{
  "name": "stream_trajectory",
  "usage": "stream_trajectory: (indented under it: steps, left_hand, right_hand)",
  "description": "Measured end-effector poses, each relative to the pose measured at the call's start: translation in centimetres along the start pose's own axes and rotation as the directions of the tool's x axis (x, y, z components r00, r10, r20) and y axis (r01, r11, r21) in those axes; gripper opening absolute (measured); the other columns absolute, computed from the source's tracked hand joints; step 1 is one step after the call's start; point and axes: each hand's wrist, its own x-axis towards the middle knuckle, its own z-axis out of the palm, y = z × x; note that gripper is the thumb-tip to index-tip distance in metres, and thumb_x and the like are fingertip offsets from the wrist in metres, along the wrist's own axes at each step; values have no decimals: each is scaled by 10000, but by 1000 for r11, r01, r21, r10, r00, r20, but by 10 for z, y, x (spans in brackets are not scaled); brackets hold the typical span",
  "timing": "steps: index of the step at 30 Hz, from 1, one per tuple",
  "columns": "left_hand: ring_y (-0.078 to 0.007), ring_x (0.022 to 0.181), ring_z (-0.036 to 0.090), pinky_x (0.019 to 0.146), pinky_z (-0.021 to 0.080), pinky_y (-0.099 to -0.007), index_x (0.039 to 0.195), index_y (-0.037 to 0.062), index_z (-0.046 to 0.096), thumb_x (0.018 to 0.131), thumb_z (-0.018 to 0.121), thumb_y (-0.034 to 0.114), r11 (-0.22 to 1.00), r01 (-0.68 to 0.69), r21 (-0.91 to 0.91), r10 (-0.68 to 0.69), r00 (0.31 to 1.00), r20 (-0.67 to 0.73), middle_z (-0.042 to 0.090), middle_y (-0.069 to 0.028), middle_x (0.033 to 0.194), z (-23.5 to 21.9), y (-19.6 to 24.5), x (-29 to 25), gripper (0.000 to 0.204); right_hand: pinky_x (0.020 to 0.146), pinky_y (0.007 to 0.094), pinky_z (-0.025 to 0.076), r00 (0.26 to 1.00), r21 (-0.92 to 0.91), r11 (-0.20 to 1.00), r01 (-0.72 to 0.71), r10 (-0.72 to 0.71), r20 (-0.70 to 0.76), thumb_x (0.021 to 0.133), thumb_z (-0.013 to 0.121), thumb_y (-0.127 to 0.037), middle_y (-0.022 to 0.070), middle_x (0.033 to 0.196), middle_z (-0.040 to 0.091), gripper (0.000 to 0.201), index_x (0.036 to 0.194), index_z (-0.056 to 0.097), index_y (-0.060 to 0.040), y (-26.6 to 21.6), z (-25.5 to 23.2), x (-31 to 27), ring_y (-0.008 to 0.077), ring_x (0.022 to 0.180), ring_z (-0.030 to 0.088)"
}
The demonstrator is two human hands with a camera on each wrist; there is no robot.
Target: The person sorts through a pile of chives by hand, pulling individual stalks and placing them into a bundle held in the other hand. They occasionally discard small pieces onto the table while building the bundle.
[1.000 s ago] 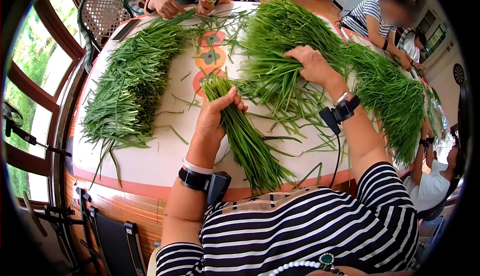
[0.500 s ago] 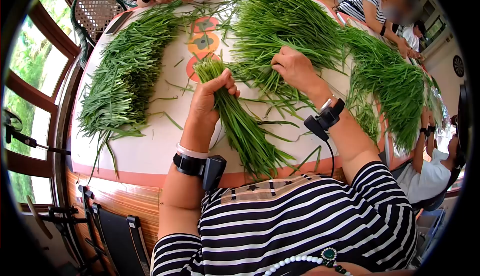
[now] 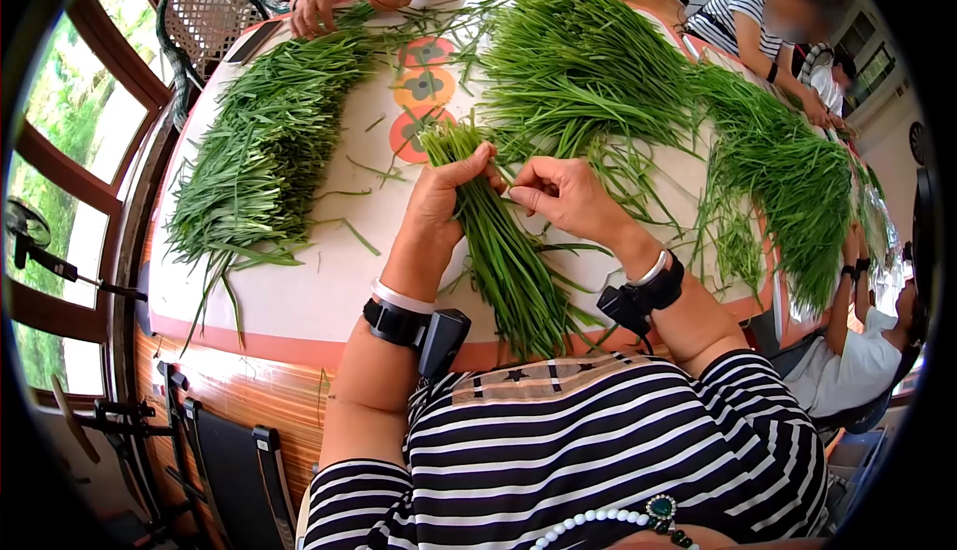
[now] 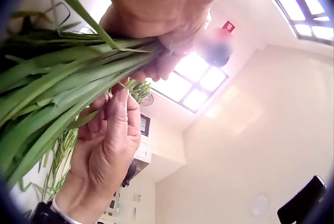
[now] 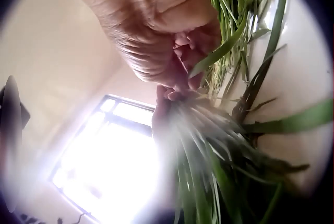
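Observation:
A thick bunch of garlic chives (image 3: 503, 266) stands in the grip of my left hand (image 3: 439, 201). Its pale stem ends point away from me and its leaves fan down toward the near table edge. My right hand (image 3: 570, 199) is close beside the bunch, thumb and index finger pinched together at its right side. In the right wrist view a single green chive leaf (image 5: 223, 51) sticks out from those curled fingers. The left wrist view shows the right fingertips (image 4: 121, 96) just by the bunch, below the left hand's fingers.
A big heap of chives (image 3: 588, 62) lies beyond my right hand, and a long row (image 3: 264, 151) fills the table's left side. Another heap (image 3: 778, 181) lies at the right. Loose leaves (image 3: 738, 246) litter the tabletop (image 3: 329, 316). Other people sit across and at the right.
My right hand has come from the big heap back toward me and left, up to the bunch, its fingers closing to a pinch. The left hand keeps holding the bunch.

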Motion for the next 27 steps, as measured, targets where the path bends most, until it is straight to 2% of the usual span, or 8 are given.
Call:
stream_trajectory:
  steps: [2, 5, 9, 13, 17, 20, 21, 27]
  left_hand:
    - [-220, 791, 661, 752, 547, -341, 1055, -29, 615, 894, 644, 181, 999, 9, 34, -8, 1000, -15, 665, -101, 868, 0, 0, -2, 267]
    - [-262, 979, 650, 899, 527, -397, 1033, -35, 621, 937, 579, 195, 996, -18, -89, 30, 991, 134, 667, -132, 1019, -1, -2, 2, 252]
    - [-187, 764, 593, 852, 517, -396, 957, 46, 573, 933, 596, 198, 979, 40, -201, 12, 968, 249, 572, -32, 802, -10, -5, 8, 156]
    - [-165, 711, 539, 788, 488, -364, 975, 75, 564, 922, 618, 192, 987, 44, -155, -10, 976, 216, 516, -3, 756, -10, -5, 8, 140]
    - [-150, 696, 550, 795, 505, -368, 940, 52, 563, 920, 613, 170, 986, 40, -162, -4, 976, 218, 523, -10, 748, -8, -4, 6, 130]
    - [-153, 697, 551, 789, 505, -365, 953, 45, 564, 918, 613, 161, 988, 27, -152, 2, 982, 188, 523, -10, 743, -8, -4, 5, 130]
    - [-157, 687, 550, 774, 506, -363, 978, 26, 565, 913, 618, 154, 988, 28, -152, 6, 977, 214, 534, -17, 737, -9, -5, 7, 153]
    - [-165, 648, 554, 726, 510, -362, 1050, -25, 565, 869, 664, 104, 994, -27, -104, 42, 988, 151, 556, -40, 711, -3, -5, 5, 244]
  right_hand:
    - [566, 200, 438, 997, -55, 998, 29, -25, 73, 885, 644, -70, -19, 711, 622, 78, 848, 639, -1, -2, -18, -4, 38, 638, 543]
    - [593, 217, 456, 993, -125, 992, -7, -7, -115, 869, 645, -58, -4, 721, 623, 61, 856, 647, 1, 17, -67, -2, 50, 649, 562]
    - [608, 271, 479, 963, -555, 826, 99, -219, -155, 800, 656, -13, 47, 779, 616, 82, 878, 658, -41, 37, -98, -2, 147, 678, 607]
    - [652, 366, 497, 933, -693, 696, 187, -346, -96, 759, 658, -10, 85, 853, 582, 130, 866, 659, -85, 53, -77, 5, 286, 755, 604]
    - [646, 375, 497, 946, -762, 621, 184, -321, -33, 760, 667, -21, 66, 882, 591, 92, 827, 639, -78, 53, -64, 11, 287, 760, 607]
    - [637, 392, 492, 929, -692, 699, 181, -353, -114, 752, 670, -10, 73, 894, 601, 96, 818, 635, -70, 45, -64, 13, 296, 758, 599]
    - [576, 339, 471, 870, -661, 694, 286, -478, -125, 756, 679, 4, 63, 862, 608, 98, 826, 639, -51, 43, -67, 18, 230, 666, 583]
    - [550, 233, 408, 944, -269, 947, 176, -240, -226, 819, 690, -40, 10, 710, 594, 58, 855, 655, -11, 1, -44, 11, 78, 609, 497]
